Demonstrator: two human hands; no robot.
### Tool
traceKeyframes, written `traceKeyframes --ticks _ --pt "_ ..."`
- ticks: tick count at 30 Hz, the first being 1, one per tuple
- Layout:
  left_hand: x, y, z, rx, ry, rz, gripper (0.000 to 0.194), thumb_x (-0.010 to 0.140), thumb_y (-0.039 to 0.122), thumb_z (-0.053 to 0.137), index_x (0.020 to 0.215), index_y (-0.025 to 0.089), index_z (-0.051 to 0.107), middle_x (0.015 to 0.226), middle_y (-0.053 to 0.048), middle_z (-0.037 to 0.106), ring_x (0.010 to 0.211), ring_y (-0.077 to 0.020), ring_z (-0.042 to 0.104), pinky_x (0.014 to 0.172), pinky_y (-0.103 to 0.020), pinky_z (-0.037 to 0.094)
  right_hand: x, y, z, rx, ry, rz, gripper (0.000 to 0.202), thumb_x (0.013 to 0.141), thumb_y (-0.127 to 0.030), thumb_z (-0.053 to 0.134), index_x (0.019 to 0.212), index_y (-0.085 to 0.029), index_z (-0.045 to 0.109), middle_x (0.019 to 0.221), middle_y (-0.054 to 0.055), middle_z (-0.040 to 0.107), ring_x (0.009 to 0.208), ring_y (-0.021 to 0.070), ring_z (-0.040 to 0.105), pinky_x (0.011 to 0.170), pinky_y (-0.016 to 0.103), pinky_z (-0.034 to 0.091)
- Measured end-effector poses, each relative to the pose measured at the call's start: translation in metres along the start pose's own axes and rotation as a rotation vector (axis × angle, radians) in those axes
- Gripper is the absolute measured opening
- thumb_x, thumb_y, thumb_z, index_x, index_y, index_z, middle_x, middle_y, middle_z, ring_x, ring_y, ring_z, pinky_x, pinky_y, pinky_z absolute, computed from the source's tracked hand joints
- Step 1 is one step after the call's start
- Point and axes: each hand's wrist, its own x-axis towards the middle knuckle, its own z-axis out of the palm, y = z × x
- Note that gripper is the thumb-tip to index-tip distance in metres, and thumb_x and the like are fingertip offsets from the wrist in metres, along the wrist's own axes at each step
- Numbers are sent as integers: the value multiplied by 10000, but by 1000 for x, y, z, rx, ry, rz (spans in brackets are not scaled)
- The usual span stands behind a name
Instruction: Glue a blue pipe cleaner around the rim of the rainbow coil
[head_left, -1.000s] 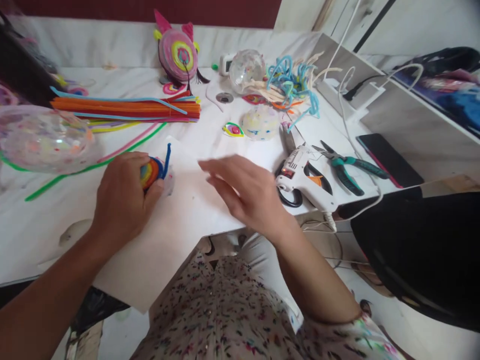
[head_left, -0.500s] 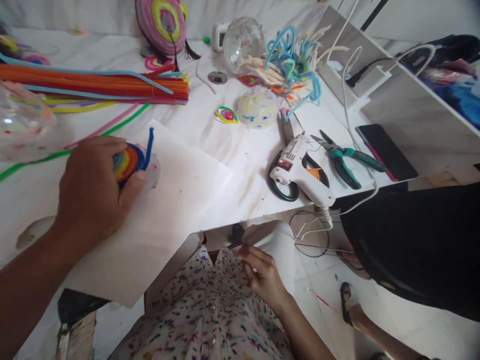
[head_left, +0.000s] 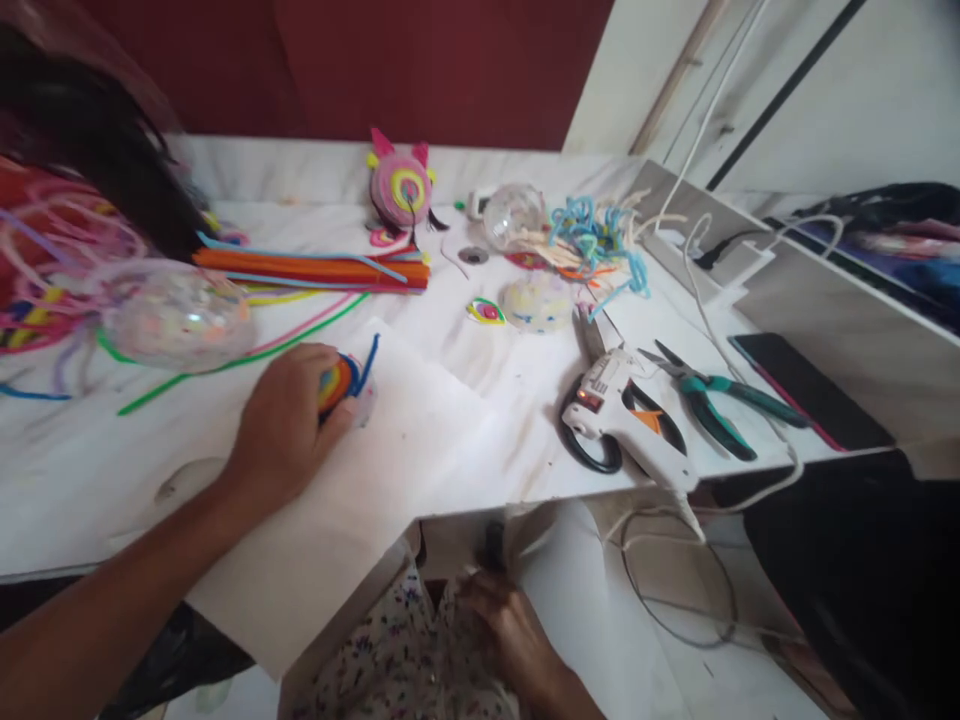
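Observation:
My left hand [head_left: 289, 420] is closed around a small clear plastic piece wound with coloured pipe cleaner [head_left: 339, 384] in yellow, orange and blue. A blue pipe cleaner end [head_left: 367, 362] sticks up from it. Hand and piece rest over a white paper sheet [head_left: 405, 440] on the table. In my lap, against the patterned shirt [head_left: 397, 650], lies my right hand [head_left: 506, 625]; its fingers are blurred. To the right of the paper a white glue gun [head_left: 634, 420] with a lit switch lies across black-handled scissors [head_left: 592, 455].
Green-handled pliers [head_left: 716, 405] and a phone [head_left: 810, 390] lie right of the glue gun. Behind are a pipe cleaner bundle [head_left: 322, 270], a pink round figure [head_left: 403, 190], clear domes and a pipe cleaner tangle [head_left: 592, 235]. A clear ball [head_left: 184, 320] sits at left. Cords hang over the edge.
The view has tilted up and to the left, so a dark red panel shows behind the table. My left hand still holds the wound piece. My right hand remains in my lap, now blurred.

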Motion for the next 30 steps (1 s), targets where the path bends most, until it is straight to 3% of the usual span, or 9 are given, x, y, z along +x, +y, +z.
traceKeyframes --ticks 4,9,11,13,17,20,23,27,30 --pt "-4 3 4 -38 7 48 321 1146 343 526 1432 197 544 1431 -211 710 1360 -385 701 1160 -596 603 36 -32 -11 -67 147 -377 230 1075 -82 562 1030 -218 741 861 56 818 691 213 754 616 305 598" --pt "4 9 11 -116 -49 110 346 1131 353 529 1455 229 537 1474 -178 718 1400 -342 696 1175 -547 611 88 -90 -61 -82 376 -603 260 1168 -131 503 1062 -178 736 860 65 831 624 171 697 541 318 531" --pt "12 6 11 -206 -115 114 350 1114 379 545 1430 230 566 1485 -169 723 1422 -340 684 1208 -547 587 106 -106 -85 -43 473 -618 214 1156 -132 536 1089 -162 737 881 89 837 653 186 721 557 324 551" --pt "22 -1 11 -306 -198 113 348 1106 410 562 1402 229 593 1496 -167 718 1449 -340 664 1247 -555 554 126 -115 -108 -17 423 -594 251 1130 -83 505 1198 -142 740 982 133 849 813 230 796 700 364 648" --pt "43 -23 10 -448 -311 228 360 1119 450 598 1412 243 607 1506 -162 711 1465 -338 652 1267 -549 535 171 -110 -136 -91 471 -544 341 1059 12 514 1194 -198 747 1024 112 844 934 239 811 792 363 678" --pt "55 -37 12 -512 -340 329 385 1130 524 612 1410 260 618 1479 -155 722 1441 -347 670 1242 -550 554 209 -99 -143 -183 435 -543 315 1067 -18 556 1221 -195 766 1131 142 842 1005 268 807 848 404 686" --pt "63 -45 17 -533 -346 387 424 1140 596 586 1416 275 614 1464 -155 720 1403 -346 691 1205 -549 579 243 -91 -148 -290 293 -530 269 1053 -68 661 1260 -183 789 1261 180 831 1089 314 785 928 471 676" --pt "71 -50 23 -557 -356 443 464 1146 656 543 1408 279 615 1443 -162 711 1358 -339 705 1171 -540 598 276 -91 -156 -328 30 -456 253 1000 -63 781 1218 -187 814 1200 148 849 1106 326 780 982 484 649" --pt "75 -52 27 -572 -358 460 479 1124 688 561 1333 266 648 1402 -157 714 1292 -327 720 1133 -504 620 291 -94 -163 -257 -51 -429 284 967 -20 806 1199 -185 809 1215 133 845 1148 297 788 1035 455 634"
